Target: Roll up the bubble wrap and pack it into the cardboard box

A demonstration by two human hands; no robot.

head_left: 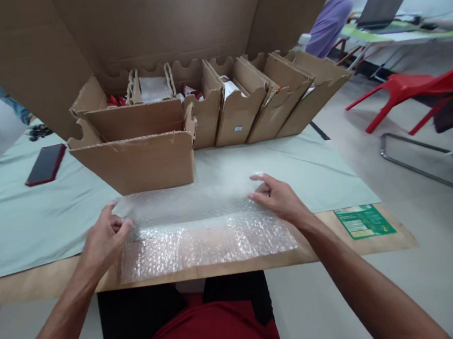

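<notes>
- Lap: red and black clothing shows below the table [39, 281] edge.
- Wrap [200, 231]: a clear bubble sheet lies flat at the near edge of the table, partly on bare wood and partly on the green cloth [21, 223]. Its far half looks doubled over.
- Left hand [104, 239]: fingers curled and pinched on the wrap's left edge.
- Right hand [278, 199]: fingertips and thumb closed on the right edge, at the fold line. The hands are well apart, one at each end.
- Handling: the wrap looks very light, limp and slippery, and it would sag if held at one point. Both side edges or corners are the best places to hold it, and with a gentle grip, since the bubbles could pop.
- Sticker [363, 221]: green, on the wood to the right.
- Box [137, 162]: open cardboard, just beyond the wrap.
- Phone [45, 164]: red, far left on the cloth.
- Row of boxes [240, 108]: standing under a big carton flap [154, 20].
- Beyond: a red chair [404, 89] and a person in purple [332, 18].
</notes>
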